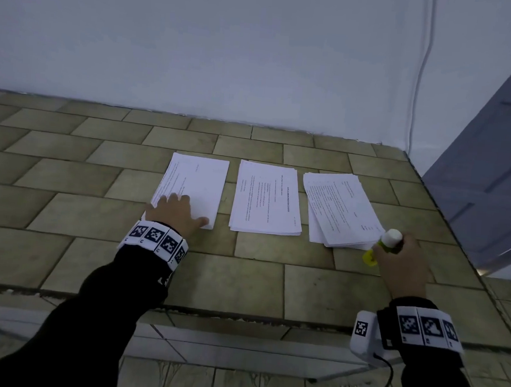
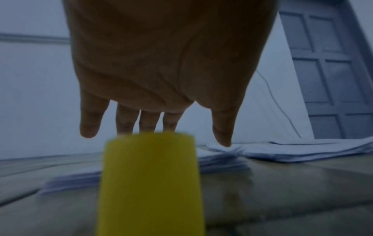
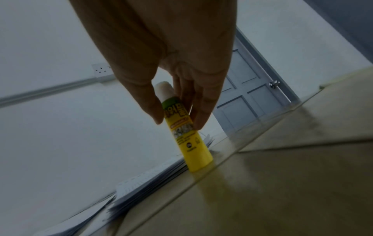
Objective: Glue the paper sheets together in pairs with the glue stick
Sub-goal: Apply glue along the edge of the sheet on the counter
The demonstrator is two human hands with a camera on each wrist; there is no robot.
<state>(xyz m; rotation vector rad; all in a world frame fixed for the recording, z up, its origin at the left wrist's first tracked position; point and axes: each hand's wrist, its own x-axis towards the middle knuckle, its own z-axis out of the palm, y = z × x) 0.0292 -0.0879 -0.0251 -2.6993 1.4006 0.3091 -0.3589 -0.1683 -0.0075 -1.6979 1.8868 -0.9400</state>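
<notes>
Three stacks of printed white paper lie side by side on a tiled counter (image 1: pixel 242 283): a left stack (image 1: pixel 200 180), a middle stack (image 1: pixel 266 194) and a fanned right stack (image 1: pixel 341 205). My left hand (image 1: pixel 177 212) lies flat, fingers straight, on the near corner of the left stack. My right hand (image 1: pixel 403 264) pinches an uncapped yellow glue stick (image 1: pixel 391 237) between thumb and fingers. The glue stick (image 3: pixel 185 132) stands tilted with its base on the counter, beside the right stack's near right corner, white glue end up. A blurred yellow cylinder (image 2: pixel 149 183), maybe the cap, stands just under my left wrist.
A white wall runs along the back of the counter, with a thin cable (image 1: pixel 419 84) hanging down it at the right. A grey panelled door (image 1: pixel 497 180) stands beyond the counter's right edge. The counter's front edge (image 1: pixel 239 316) is close to my forearms.
</notes>
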